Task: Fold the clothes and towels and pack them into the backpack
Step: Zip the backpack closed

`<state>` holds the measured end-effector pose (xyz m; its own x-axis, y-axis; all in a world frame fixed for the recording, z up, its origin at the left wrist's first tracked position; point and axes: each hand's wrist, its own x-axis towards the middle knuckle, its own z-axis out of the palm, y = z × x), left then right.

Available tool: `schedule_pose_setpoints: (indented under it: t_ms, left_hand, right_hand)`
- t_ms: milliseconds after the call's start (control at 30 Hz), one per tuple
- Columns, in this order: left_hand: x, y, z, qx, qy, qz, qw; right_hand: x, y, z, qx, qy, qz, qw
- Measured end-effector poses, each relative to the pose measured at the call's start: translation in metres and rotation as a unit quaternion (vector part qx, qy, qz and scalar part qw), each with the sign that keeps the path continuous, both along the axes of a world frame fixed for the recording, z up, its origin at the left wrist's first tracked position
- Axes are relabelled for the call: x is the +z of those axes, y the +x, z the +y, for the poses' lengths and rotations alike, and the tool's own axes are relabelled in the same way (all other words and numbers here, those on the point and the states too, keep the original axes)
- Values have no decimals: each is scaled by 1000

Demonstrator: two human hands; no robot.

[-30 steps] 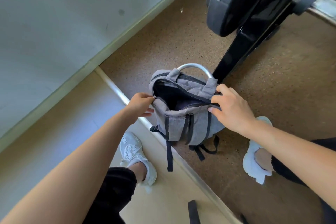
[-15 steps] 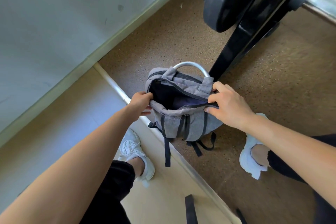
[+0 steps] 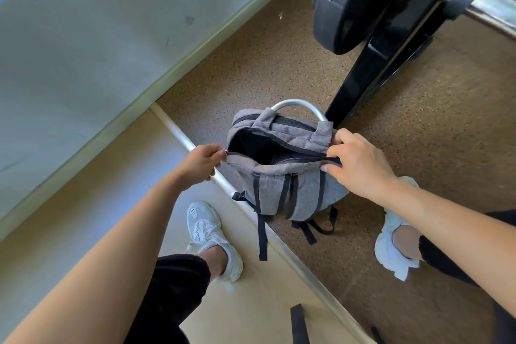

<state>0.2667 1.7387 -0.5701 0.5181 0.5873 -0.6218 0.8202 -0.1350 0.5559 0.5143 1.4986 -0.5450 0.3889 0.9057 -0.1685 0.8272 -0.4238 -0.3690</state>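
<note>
You are in a gym, most likely its weights corner. At the far right a thick black weight plate point(image 3: 349, 0) hangs on a chrome bar point(image 3: 494, 12), beside a glossy black steel upright point(image 3: 363, 86) that slants down to the ground. The floor point(image 3: 251, 70) there is speckled brown matting. On the left it meets a pale wooden platform point(image 3: 97, 204) along a metal edging strip point(image 3: 178, 134). A plain, scuffed wall point(image 3: 83, 22) runs along the far left.
</note>
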Motion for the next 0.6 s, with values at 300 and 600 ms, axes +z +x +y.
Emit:
schedule_pose_setpoints:
  t_ms: [300, 600]
  left_hand:
    - [18, 9, -4, 63, 123, -13, 990]
    - [34, 35, -23, -58, 193, -14, 979]
  right_hand:
    - [-2, 0, 0, -8, 11, -18, 1000]
    - [-6, -7, 0, -15, -25, -19, 999]
